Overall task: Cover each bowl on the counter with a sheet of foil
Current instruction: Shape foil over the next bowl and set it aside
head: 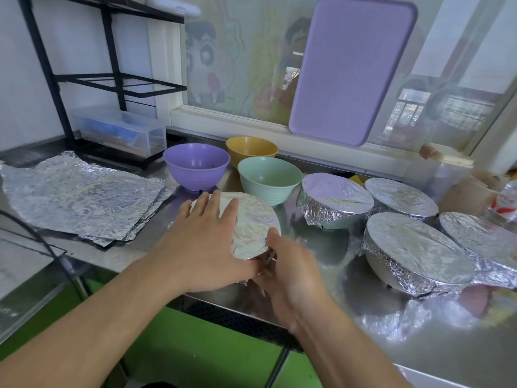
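A foil-covered bowl (253,225) stands near the counter's front edge, between my hands. My left hand (207,242) lies flat on its foil top with fingers straight. My right hand (288,270) curls round the bowl's near right side and presses the foil against the wall. Behind it stand three uncovered bowls: purple (196,166), yellow (251,148) and mint green (269,179). Several bowls wrapped in foil sit on the right, such as one (335,201) and another (416,253). A stack of crumpled foil sheets (81,197) lies on the left.
The steel counter (335,312) ends in a front edge just below my wrists. A black wire rack (84,79) and a clear plastic box (120,131) stand at the back left. A purple cutting board (349,71) leans on the window. Jars and packets (475,186) crowd the far right.
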{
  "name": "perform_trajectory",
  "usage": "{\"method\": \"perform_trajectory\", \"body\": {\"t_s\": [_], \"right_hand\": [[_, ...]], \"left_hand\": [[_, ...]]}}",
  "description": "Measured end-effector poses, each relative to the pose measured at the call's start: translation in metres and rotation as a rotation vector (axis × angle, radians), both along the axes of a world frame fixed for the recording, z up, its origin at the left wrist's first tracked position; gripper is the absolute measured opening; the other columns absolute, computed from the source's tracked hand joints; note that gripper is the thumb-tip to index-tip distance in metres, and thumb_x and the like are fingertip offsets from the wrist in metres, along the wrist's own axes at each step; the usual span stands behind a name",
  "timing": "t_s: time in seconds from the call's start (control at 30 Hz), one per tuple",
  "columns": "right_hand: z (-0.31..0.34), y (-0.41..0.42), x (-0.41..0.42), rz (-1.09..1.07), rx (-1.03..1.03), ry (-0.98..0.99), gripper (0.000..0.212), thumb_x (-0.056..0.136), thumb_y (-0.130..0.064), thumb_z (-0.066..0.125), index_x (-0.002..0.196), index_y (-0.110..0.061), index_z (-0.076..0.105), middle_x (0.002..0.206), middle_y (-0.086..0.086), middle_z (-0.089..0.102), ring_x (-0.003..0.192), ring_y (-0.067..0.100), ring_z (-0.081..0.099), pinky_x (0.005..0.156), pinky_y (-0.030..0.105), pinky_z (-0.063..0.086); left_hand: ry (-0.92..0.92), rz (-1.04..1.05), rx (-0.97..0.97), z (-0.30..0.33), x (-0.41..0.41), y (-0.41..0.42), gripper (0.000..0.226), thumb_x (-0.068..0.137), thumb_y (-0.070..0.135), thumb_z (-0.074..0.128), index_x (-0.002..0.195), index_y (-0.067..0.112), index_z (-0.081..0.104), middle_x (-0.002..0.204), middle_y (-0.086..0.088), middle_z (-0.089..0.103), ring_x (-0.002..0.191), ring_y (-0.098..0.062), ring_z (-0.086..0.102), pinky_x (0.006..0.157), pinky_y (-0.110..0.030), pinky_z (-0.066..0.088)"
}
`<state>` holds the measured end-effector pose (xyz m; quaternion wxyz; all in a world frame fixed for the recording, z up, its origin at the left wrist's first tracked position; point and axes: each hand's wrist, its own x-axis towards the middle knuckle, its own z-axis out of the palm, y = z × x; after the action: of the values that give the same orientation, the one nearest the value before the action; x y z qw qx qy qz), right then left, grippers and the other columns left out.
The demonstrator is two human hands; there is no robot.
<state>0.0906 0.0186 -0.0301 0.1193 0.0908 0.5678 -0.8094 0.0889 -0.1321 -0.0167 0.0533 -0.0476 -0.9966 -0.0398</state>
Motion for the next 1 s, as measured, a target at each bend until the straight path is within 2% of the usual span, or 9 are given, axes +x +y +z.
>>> {"method": "perform_trajectory", "body": {"t_s": [0.07, 0.2, 0.5, 0.57, 0.67, 0.73, 0.83, 0.9, 1.0], "right_hand": [[0.006, 0.003, 0.000, 0.030, 0.080, -0.008, 0.023, 0.109, -0.018, 0.054, 0.100, -0.009, 0.073, 0.082, 0.005, 0.079, 0.078, 0.021, 0.073, 0.081, 0.042, 0.060], [0.010, 0.008, -0.003, 0.076, 0.198, -0.015, 0.020, 0.107, -0.018, 0.055, 0.109, -0.004, 0.069, 0.108, 0.020, 0.077, 0.100, 0.035, 0.075, 0.083, 0.049, 0.065], [0.006, 0.012, -0.003, 0.108, 0.092, -0.035, 0.023, 0.109, -0.019, 0.055, 0.113, -0.003, 0.071, 0.093, 0.013, 0.080, 0.107, 0.041, 0.074, 0.091, 0.063, 0.060], [0.005, 0.013, -0.004, 0.118, 0.231, 0.025, 0.027, 0.110, -0.028, 0.053, 0.110, -0.007, 0.071, 0.100, 0.012, 0.079, 0.100, 0.034, 0.076, 0.086, 0.057, 0.063], [-0.001, 0.017, -0.008, 0.057, 0.683, 0.237, 0.042, 0.101, -0.052, 0.049, 0.101, -0.016, 0.069, 0.098, 0.004, 0.073, 0.093, 0.026, 0.071, 0.088, 0.053, 0.062], [-0.004, 0.022, -0.012, 0.003, 0.838, 0.362, 0.047, 0.098, -0.055, 0.050, 0.122, -0.019, 0.067, 0.115, 0.002, 0.066, 0.103, 0.021, 0.065, 0.101, 0.050, 0.054], [-0.003, 0.030, -0.019, -0.022, 0.802, 0.457, 0.044, 0.103, -0.039, 0.058, 0.146, -0.027, 0.053, 0.132, -0.003, 0.050, 0.102, 0.004, 0.061, 0.106, 0.039, 0.050], [-0.001, 0.031, -0.020, 0.026, 0.750, 0.486, 0.031, 0.102, -0.030, 0.063, 0.133, -0.031, 0.062, 0.123, -0.002, 0.057, 0.093, 0.007, 0.066, 0.093, 0.034, 0.057], [-0.001, 0.026, -0.016, 0.103, 0.533, 0.398, 0.019, 0.098, -0.014, 0.066, 0.112, -0.023, 0.074, 0.102, 0.007, 0.076, 0.089, 0.024, 0.074, 0.080, 0.036, 0.064]], "left_hand": [[-0.021, -0.026, -0.002, 0.001, 0.000, -0.003, 0.127, 0.070, 0.093, 0.044, 0.165, 0.024, -0.005, 0.175, -0.012, -0.008, 0.162, -0.028, -0.007, 0.130, -0.051, 0.005], [-0.027, -0.057, -0.037, 0.001, 0.001, -0.007, 0.127, 0.072, 0.089, 0.052, 0.164, 0.025, -0.009, 0.175, -0.012, -0.011, 0.162, -0.030, -0.008, 0.131, -0.052, 0.004], [-0.037, -0.074, -0.047, 0.001, 0.000, -0.008, 0.131, 0.074, 0.080, 0.064, 0.163, 0.026, -0.017, 0.174, -0.011, -0.016, 0.162, -0.033, -0.010, 0.131, -0.054, 0.003], [-0.029, -0.075, -0.039, 0.001, 0.000, -0.007, 0.130, 0.074, 0.081, 0.063, 0.163, 0.026, -0.015, 0.174, -0.011, -0.015, 0.162, -0.033, -0.009, 0.131, -0.054, 0.003], [-0.021, -0.083, -0.010, 0.002, 0.002, -0.009, 0.131, 0.072, 0.086, 0.060, 0.164, 0.027, -0.013, 0.174, -0.009, -0.016, 0.162, -0.031, -0.010, 0.131, -0.052, 0.003], [-0.035, -0.083, 0.060, 0.006, 0.006, -0.014, 0.136, 0.067, 0.095, 0.058, 0.165, 0.031, -0.012, 0.174, -0.001, -0.022, 0.162, -0.026, -0.014, 0.131, -0.049, 0.004], [-0.025, -0.046, 0.204, 0.010, 0.016, -0.025, 0.143, 0.059, 0.102, 0.058, 0.164, 0.037, -0.013, 0.170, 0.012, -0.027, 0.160, -0.016, -0.017, 0.131, -0.044, 0.006], [0.032, -0.002, 0.294, 0.005, 0.023, -0.032, 0.144, 0.057, 0.101, 0.061, 0.162, 0.038, -0.013, 0.168, 0.018, -0.022, 0.160, -0.012, -0.008, 0.130, -0.043, 0.013], [0.122, 0.017, 0.595, -0.009, 0.029, -0.034, 0.132, 0.058, 0.082, 0.083, 0.157, 0.043, 0.006, 0.160, 0.022, 0.018, 0.143, 0.010, 0.026, 0.120, -0.027, 0.034]]}}
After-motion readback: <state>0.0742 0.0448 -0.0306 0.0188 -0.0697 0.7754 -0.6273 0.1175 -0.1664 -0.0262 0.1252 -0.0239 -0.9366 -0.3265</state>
